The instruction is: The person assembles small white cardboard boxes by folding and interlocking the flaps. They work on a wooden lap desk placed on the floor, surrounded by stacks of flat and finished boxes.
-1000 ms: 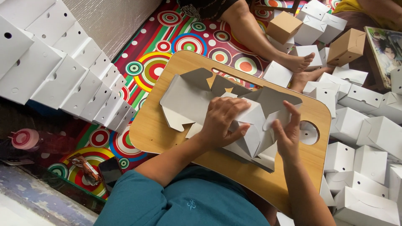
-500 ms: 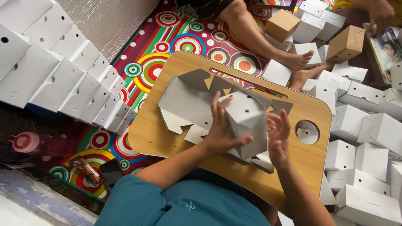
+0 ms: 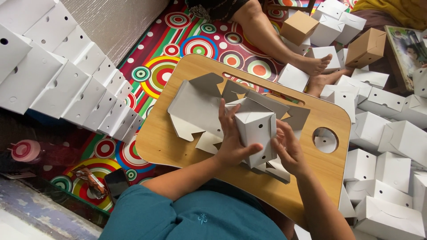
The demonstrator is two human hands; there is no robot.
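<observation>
Clasping the white box (image 3: pixel 255 131), left hand (image 3: pixel 231 144) and right hand (image 3: pixel 288 151) press its sides.

The white box (image 3: pixel 255 133), flat on the desk (image 3: pixel 178 146) a second ago, now stands folded up at the frame's centre. The left hand (image 3: pixel 231 140) and right hand (image 3: pixel 289 151) have closed around its sides.

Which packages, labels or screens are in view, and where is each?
Half-folded box: white card, held by left hand and right hand.
Flat blanks: grey-white, on the wooden tray.
Finished boxes: white cubes, right.
Brown boxes: top.
Phone: dark screen, bottom left.
Snack wrapper: beside it.
</observation>
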